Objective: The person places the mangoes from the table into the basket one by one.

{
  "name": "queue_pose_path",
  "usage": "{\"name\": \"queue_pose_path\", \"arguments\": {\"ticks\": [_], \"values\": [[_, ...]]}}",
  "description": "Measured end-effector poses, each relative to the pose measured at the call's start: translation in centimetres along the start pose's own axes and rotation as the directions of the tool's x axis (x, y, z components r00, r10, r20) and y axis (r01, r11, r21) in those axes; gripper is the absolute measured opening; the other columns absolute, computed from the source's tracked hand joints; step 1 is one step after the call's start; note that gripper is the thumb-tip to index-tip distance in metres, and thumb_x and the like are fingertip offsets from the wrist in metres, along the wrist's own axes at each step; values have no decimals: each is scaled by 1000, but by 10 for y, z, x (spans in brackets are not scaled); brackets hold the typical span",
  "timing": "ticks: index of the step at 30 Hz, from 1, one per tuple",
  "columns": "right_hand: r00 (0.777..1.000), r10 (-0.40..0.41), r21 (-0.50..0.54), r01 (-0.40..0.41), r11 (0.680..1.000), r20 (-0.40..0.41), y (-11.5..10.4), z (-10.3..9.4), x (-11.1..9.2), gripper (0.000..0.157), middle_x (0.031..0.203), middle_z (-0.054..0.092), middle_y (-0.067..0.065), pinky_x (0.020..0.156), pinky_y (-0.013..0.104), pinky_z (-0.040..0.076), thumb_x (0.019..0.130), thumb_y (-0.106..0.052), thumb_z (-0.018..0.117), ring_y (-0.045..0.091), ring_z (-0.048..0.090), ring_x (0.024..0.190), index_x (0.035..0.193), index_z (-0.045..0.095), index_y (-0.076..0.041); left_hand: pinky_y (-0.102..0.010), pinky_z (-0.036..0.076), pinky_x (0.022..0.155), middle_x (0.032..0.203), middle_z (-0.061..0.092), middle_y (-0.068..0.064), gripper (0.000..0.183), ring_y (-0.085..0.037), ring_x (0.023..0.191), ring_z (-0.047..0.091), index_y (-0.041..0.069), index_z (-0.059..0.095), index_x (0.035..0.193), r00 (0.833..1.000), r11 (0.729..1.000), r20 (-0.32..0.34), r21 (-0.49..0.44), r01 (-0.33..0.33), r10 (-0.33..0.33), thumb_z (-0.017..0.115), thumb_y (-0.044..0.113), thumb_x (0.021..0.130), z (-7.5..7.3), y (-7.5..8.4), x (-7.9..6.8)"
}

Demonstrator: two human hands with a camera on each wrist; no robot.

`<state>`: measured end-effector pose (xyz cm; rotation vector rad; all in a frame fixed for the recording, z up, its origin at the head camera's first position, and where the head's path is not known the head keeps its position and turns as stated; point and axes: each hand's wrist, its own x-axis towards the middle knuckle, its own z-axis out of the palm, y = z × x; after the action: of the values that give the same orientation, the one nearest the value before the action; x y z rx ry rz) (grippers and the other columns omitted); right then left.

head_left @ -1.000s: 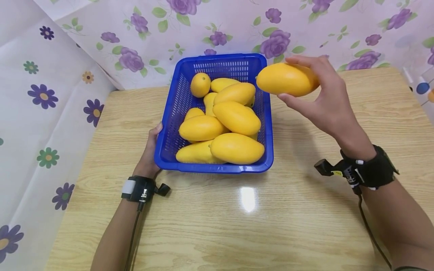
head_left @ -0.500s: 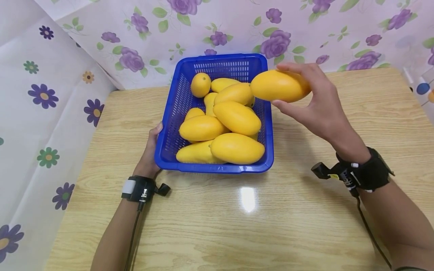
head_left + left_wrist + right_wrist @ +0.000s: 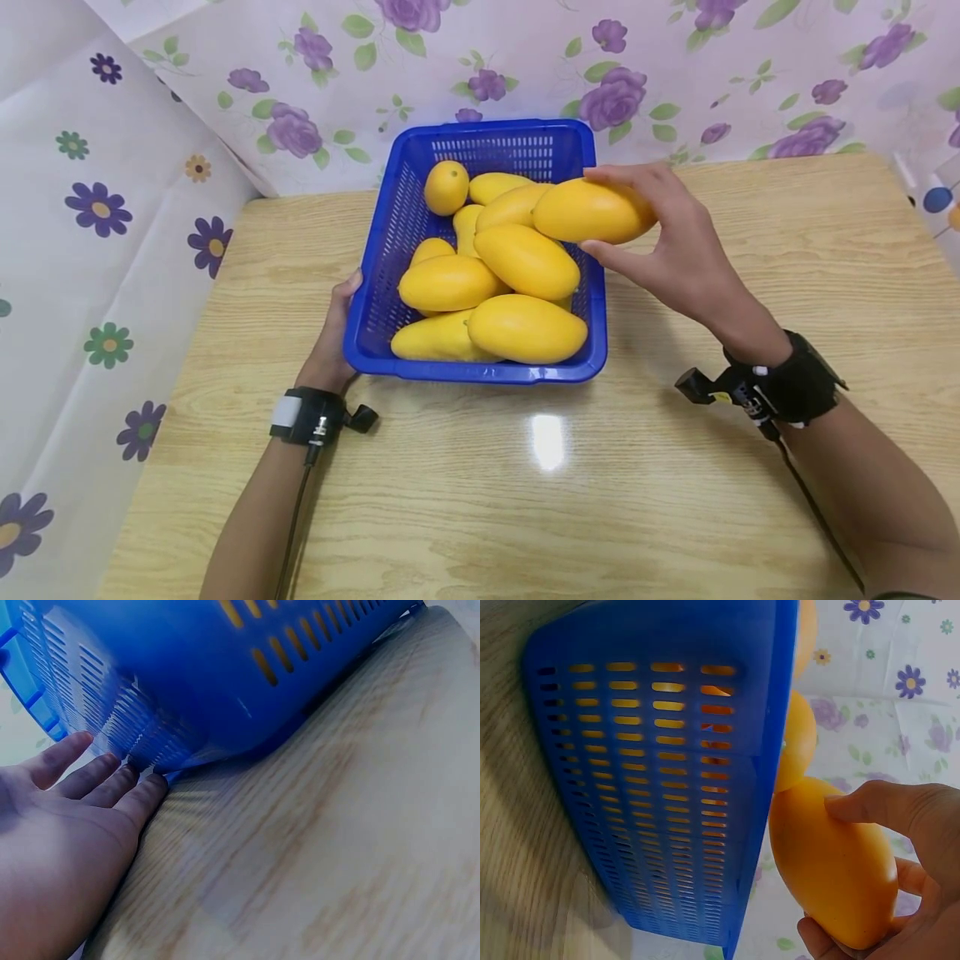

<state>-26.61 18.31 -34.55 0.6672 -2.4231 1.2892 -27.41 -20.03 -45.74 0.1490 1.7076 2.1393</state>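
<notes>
My right hand [image 3: 678, 237] grips a yellow mango [image 3: 592, 211] between thumb and fingers, over the right rim of a blue plastic basket [image 3: 600, 308]. In the right wrist view, that mango [image 3: 832, 862] appears just beyond the basket's rim [image 3: 776, 750], thumb on its near side. Several more mangoes [image 3: 525, 260] lie piled inside the basket. At the basket's left side rests my left hand [image 3: 327, 346]. The left wrist view has its fingers [image 3: 112, 784] extended, tips against the slotted wall of the basket [image 3: 195, 682], close to the tabletop.
The basket stands on a wood-grain table [image 3: 465, 500]. Behind the table hangs a sheet with purple flowers [image 3: 510, 58], and another flowered sheet [image 3: 90, 275] runs along the left. Each wrist wears a strapped camera [image 3: 780, 383] with a cable.
My right hand has carried the mango left and slightly toward me, from beside the basket to over its right rim. The left hand and the basket stay put.
</notes>
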Motion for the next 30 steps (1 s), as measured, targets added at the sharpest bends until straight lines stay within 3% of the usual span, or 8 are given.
{"name": "queue_pose_path", "arguments": {"ticks": [6,14,24,30], "values": [[1000,-6,1,6,1000,1,0,3,0,57,125,57,17,93,21,37,80,-1,77,23,48,113,133,59,0,-43,42,103,156,32,-10,70,-29,133,42,32,27,157,1000,1000,-2,2,-2,2,39,62,95,1,0,0],[1000,-10,1,10,1000,12,1,6,2,55,127,56,19,95,32,39,82,-1,76,25,47,117,133,58,1,-42,43,102,155,33,-11,70,-28,131,43,31,27,157,1000,1000,-4,-12,8,-8,41,61,95,1,2,-1],[999,-23,-7,24,1000,40,43,18,3,60,133,53,10,97,38,40,85,-14,76,20,47,120,141,55,-15,-42,43,102,154,34,-12,73,-27,129,45,30,27,157,1000,999,12,-34,9,-9,43,62,94,1,2,0],[996,-58,12,58,998,72,53,23,5,62,136,51,10,99,40,40,86,-12,74,22,46,123,144,53,-15,-43,43,102,153,34,-12,73,-27,129,44,32,28,156,1000,999,2,-33,20,-20,43,63,93,0,1,0]]}}
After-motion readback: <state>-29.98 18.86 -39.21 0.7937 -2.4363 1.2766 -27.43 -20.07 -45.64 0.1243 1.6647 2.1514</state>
